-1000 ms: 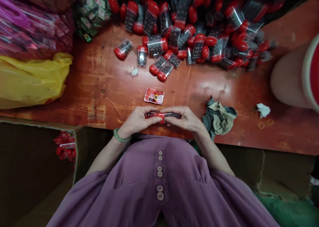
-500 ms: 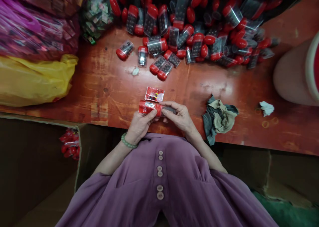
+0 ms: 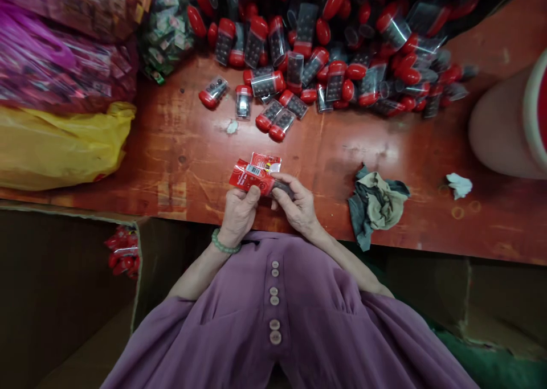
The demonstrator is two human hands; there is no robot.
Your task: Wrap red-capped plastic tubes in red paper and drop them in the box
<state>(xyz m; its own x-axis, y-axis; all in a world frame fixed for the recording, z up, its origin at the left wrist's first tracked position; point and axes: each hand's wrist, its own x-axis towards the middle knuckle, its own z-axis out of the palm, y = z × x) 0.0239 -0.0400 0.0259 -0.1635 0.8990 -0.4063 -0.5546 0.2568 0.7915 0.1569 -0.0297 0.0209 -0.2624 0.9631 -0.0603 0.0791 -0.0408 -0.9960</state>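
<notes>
Red packet [image 3: 239, 172]: barcode [image 3: 253, 170] visible; white lettering [image 3: 241, 180] too small, blurred to read.

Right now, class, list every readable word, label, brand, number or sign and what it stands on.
No text is readable.
Glossy red rectangular wrapper in the left hand: white marks and barcode, too small to read.
Flat red rectangular packet behind it: partly covered, print too small.
Purple plastic bag: contents too blurred.

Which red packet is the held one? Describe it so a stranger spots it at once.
On the reddish table, find the near edge, where the left hand and right hand are close together. The held packet is red and sticks out from the left hand. Its visible barcode sets it apart from the loose packet just beyond.
</notes>
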